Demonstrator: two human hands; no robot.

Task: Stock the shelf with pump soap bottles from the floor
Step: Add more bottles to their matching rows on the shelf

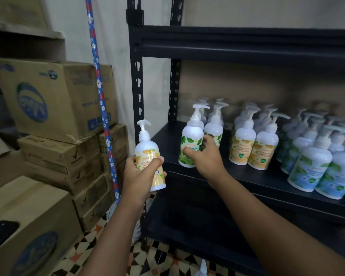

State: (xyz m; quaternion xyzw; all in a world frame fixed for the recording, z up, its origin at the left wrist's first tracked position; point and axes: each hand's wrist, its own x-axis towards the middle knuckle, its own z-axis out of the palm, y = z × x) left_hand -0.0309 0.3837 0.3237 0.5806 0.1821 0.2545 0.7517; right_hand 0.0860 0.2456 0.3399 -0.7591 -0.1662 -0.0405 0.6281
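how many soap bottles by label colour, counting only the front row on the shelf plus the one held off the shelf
green-label bottles: 2, one gripped by the right hand
yellow-label bottles: 3, two on the shelf, one in the left hand
blue-label bottles: 2
total: 7
rows behind are too blurred to count

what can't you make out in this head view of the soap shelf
Head view:
- Orange-label bottle: label text partly covered by the left hand gripping it.
- Green-label bottle: lower label hidden by the right hand holding it.
- Back-row bottles: blurred and dim, count unclear.
- Blue-label bottles: rightmost cut off by the frame edge.
- Floor bottle: only its pump shows at the bottom edge.
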